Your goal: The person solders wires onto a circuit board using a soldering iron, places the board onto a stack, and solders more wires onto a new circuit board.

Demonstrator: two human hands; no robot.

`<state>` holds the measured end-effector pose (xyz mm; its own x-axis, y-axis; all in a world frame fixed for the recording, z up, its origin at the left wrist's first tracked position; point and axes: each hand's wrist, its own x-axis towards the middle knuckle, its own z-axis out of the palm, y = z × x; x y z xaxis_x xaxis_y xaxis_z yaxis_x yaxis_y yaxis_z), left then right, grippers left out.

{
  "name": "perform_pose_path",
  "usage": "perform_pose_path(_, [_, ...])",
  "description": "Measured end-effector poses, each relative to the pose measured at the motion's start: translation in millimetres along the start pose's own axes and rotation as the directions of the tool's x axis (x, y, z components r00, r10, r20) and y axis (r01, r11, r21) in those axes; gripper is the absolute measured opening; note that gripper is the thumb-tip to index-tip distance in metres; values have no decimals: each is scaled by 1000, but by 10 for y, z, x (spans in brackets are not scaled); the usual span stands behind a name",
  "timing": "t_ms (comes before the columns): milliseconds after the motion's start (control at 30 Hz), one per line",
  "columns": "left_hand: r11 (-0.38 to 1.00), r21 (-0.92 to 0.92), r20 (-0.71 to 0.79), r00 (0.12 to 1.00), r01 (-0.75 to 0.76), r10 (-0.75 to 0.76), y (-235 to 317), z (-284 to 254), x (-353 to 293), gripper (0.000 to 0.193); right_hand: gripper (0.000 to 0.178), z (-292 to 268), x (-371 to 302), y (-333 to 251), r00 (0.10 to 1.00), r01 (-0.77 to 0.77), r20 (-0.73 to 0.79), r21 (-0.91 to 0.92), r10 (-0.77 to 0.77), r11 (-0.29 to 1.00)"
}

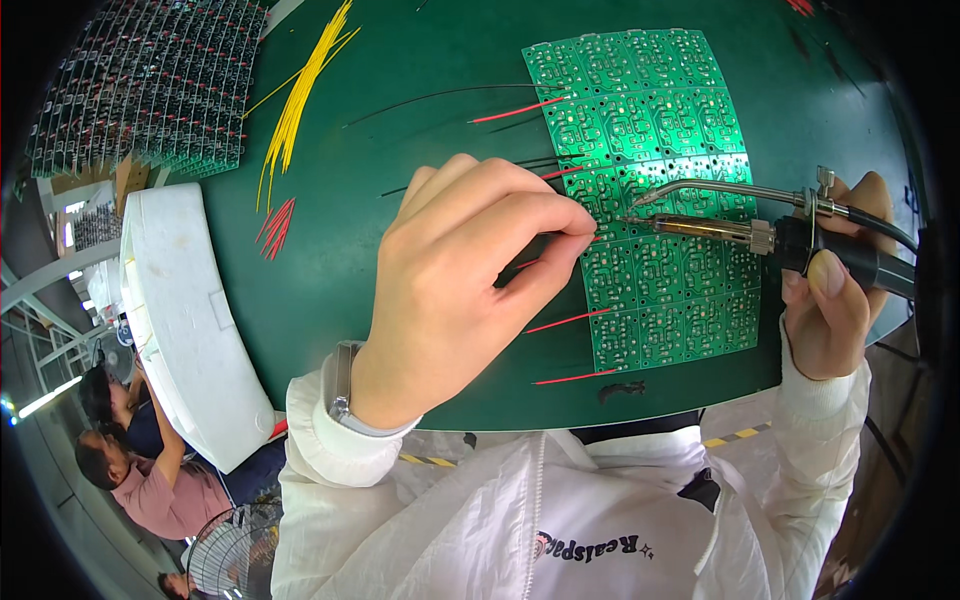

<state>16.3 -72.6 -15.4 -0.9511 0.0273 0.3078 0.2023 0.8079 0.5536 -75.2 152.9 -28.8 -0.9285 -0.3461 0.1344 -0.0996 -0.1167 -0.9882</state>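
Green tabletop (330, 270) carries a green circuit board panel (650, 190) just past my hands. My left hand (465, 275) pinches a red wire (530, 262) at the panel's near edge, fingers closed on it. My right hand (835, 290) grips a soldering iron (720, 230), its tip on the panel beside my left fingertips; yellow wires (300, 100) lie well beyond my left hand.

The circuit board (650, 190) is bright green with a square grid; red wires (565, 320), yellow wires (300, 95), dark green tabletop (400, 60).
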Motion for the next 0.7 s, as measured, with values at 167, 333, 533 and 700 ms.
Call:
perform_pose_path(167, [999,35,17,999,33,-33,50,-17,8,18,37,-36,-23,44,999,-7,40,-109,11,994])
perform_pose_path(333, [997,43,20,998,58,-59,88,-24,20,18,32,-45,-15,35,997,-16,71,-39,19,999])
perform_pose_path(533, [997,60,16,999,50,-51,92,-19,19,19,39,-73,-23,28,996,14,94,-218,7,976])
perform_pose_path(700, [996,75,14,999,46,-47,96,-20,12,19,38,-56,0,56,991,53,129,-180,-30,982])
